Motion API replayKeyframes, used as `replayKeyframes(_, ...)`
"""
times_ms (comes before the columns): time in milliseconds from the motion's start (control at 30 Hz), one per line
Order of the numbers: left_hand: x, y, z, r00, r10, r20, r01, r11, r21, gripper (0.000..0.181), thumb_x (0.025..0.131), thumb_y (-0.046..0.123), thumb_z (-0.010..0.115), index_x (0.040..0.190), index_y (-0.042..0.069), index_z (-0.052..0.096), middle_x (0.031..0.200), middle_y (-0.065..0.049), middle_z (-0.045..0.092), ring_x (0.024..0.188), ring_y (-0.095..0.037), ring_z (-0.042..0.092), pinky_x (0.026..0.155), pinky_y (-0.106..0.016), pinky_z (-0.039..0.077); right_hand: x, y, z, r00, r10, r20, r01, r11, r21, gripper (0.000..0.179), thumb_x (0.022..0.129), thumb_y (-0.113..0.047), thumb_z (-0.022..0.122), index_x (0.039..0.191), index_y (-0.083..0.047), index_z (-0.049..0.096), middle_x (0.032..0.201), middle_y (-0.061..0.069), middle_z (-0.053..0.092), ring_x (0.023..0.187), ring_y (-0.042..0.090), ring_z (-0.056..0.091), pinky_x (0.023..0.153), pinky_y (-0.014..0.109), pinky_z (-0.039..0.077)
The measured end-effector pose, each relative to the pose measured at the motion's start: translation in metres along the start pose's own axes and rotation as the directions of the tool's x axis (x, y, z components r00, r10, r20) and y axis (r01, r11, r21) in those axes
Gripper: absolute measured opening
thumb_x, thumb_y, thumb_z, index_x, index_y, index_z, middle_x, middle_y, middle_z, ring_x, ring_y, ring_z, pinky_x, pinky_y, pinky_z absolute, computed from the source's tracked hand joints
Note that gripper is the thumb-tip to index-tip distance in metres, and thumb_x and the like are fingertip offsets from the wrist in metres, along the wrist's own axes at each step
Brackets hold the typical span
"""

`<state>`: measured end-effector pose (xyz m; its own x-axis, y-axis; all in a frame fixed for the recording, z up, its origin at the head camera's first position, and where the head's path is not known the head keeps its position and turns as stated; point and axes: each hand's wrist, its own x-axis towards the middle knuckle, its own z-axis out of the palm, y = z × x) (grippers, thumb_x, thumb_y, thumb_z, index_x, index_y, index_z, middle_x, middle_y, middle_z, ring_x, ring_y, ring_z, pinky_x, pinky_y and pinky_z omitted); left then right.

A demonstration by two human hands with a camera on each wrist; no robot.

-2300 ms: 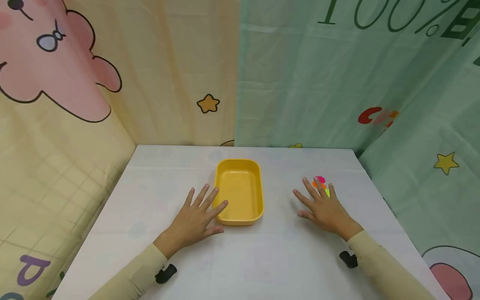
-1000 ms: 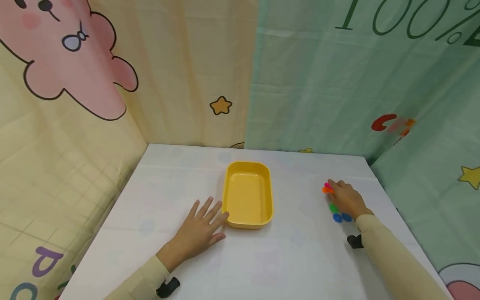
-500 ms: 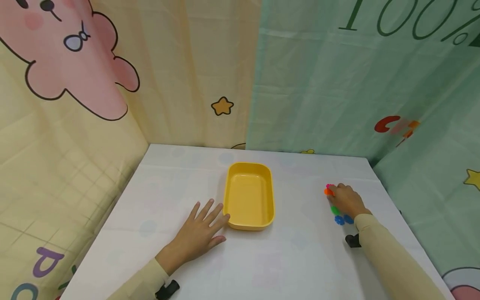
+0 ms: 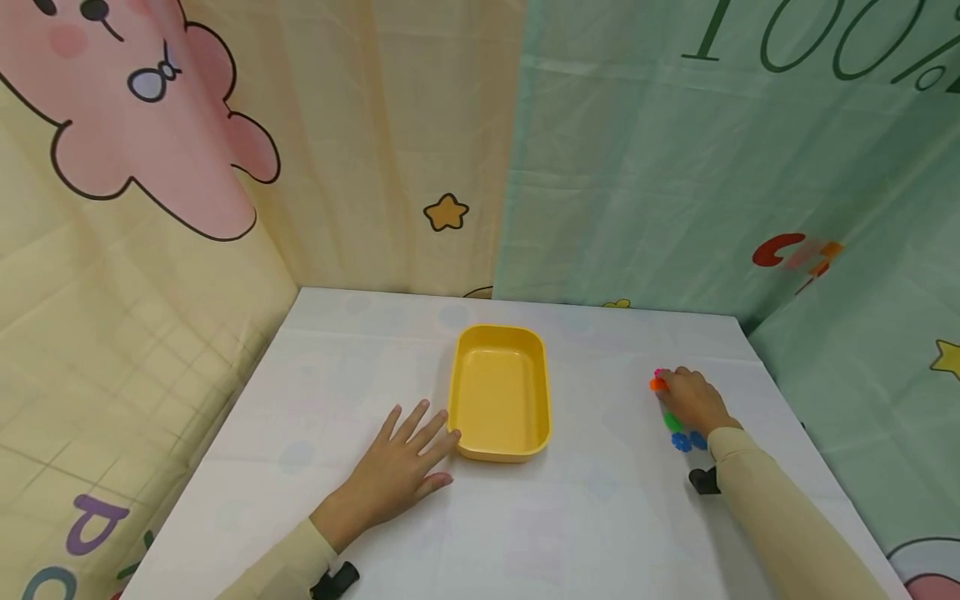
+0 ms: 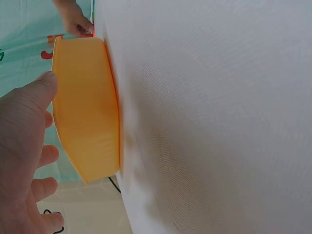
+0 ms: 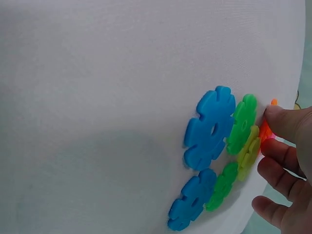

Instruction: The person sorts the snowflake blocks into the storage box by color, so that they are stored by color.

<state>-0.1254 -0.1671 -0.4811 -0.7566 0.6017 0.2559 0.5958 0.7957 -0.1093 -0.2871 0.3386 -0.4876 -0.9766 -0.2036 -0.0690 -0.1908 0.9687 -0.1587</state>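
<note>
My left hand (image 4: 397,467) hovers with spread fingers at the near left corner of a yellow rectangular tray (image 4: 501,392), fingertips right at its rim. On the right side of the table, my right hand (image 4: 696,400) reaches down to a group of flower-shaped notched plastic discs. Its thumb and index finger pinch an orange disc (image 6: 265,130). A pink disc (image 4: 658,373) lies just beyond, mostly hidden by the fingers. Toward the wrist lie two blue discs (image 6: 204,131), two green ones (image 6: 239,136) and a yellow one (image 6: 248,155).
The white-covered table (image 4: 585,517) ends at a beige curtain (image 4: 360,167) and a green curtain (image 4: 622,167) behind. Black wrist mounts (image 4: 335,580) sit under both sleeves. Bare tabletop lies between the tray and the discs.
The right hand, first spread over the discs, has moved right and lowered, its fingers closing at the orange disc. The left hand stays beside the tray. The head view has shifted slightly.
</note>
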Motion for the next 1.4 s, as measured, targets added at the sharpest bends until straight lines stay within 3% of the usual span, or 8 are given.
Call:
replayKeyframes(433,0.001,0.002,0.0,1.0,0.008,0.019,-0.008,1.0,-0.007,0.064,0.099,0.058,0.057,0.153,0.026,0.047,0.16,-0.011,0.042,0.151,-0.038,0.032,0.118,-0.064,0.029,0.003,-0.004,-0.005,0.997,-0.004,0.073,0.005,1.0,-0.011,0.039,0.097,-0.01,0.067,0.134,-0.001,0.062,0.11,0.028,0.061,0.093,0.041,0.061,0.087,0.065,0.054)
replayKeyframes(700,0.002,0.002,0.002,1.0,0.005,0.026,-0.004,1.0,-0.014,0.064,0.099,0.058,0.057,0.153,0.027,0.046,0.16,-0.01,0.042,0.151,-0.038,0.031,0.118,-0.064,0.029,0.004,-0.003,-0.008,0.998,-0.051,0.032,0.053,0.998,-0.046,0.032,0.094,-0.007,0.071,0.124,0.001,0.064,0.103,0.026,0.061,0.087,0.038,0.06,0.081,0.062,0.057)
replayKeyframes(967,0.002,0.002,0.001,0.999,0.005,0.032,-0.004,1.0,-0.018,0.064,0.099,0.058,0.057,0.153,0.026,0.046,0.161,-0.01,0.041,0.151,-0.038,0.031,0.118,-0.064,0.028,0.005,-0.002,-0.009,1.0,-0.021,0.022,0.021,1.0,0.014,0.032,0.093,-0.007,0.072,0.12,0.005,0.058,0.104,0.025,0.062,0.089,0.037,0.061,0.084,0.063,0.055)
replayKeyframes(1200,0.002,0.002,0.0,1.0,0.01,0.021,-0.01,1.0,-0.014,0.064,0.098,0.058,0.057,0.152,0.026,0.048,0.16,-0.01,0.042,0.151,-0.038,0.032,0.118,-0.064,0.029,0.005,-0.003,-0.011,0.998,0.021,0.064,-0.031,0.988,0.151,0.026,0.095,-0.005,0.069,0.116,0.004,0.058,0.105,0.023,0.066,0.089,0.034,0.059,0.087,0.057,0.054)
replayKeyframes(1300,0.002,0.002,0.0,1.0,0.011,0.02,-0.011,1.0,-0.014,0.063,0.098,0.058,0.057,0.151,0.025,0.049,0.16,-0.009,0.043,0.151,-0.038,0.032,0.118,-0.065,0.029,0.006,-0.003,-0.011,0.997,0.057,0.06,-0.07,0.966,0.25,0.021,0.096,-0.003,0.067,0.114,0.004,0.061,0.107,0.023,0.066,0.092,0.035,0.058,0.088,0.054,0.053)
replayKeyframes(1400,0.002,0.002,0.0,1.0,0.012,0.02,-0.012,1.0,-0.014,0.063,0.098,0.058,0.057,0.151,0.025,0.05,0.16,-0.008,0.043,0.151,-0.038,0.032,0.118,-0.065,0.029,0.007,-0.004,-0.011,0.992,0.114,0.047,-0.124,0.924,0.362,0.019,0.098,-0.005,0.063,0.115,0.004,0.064,0.112,0.024,0.066,0.096,0.035,0.059,0.09,0.049,0.055)
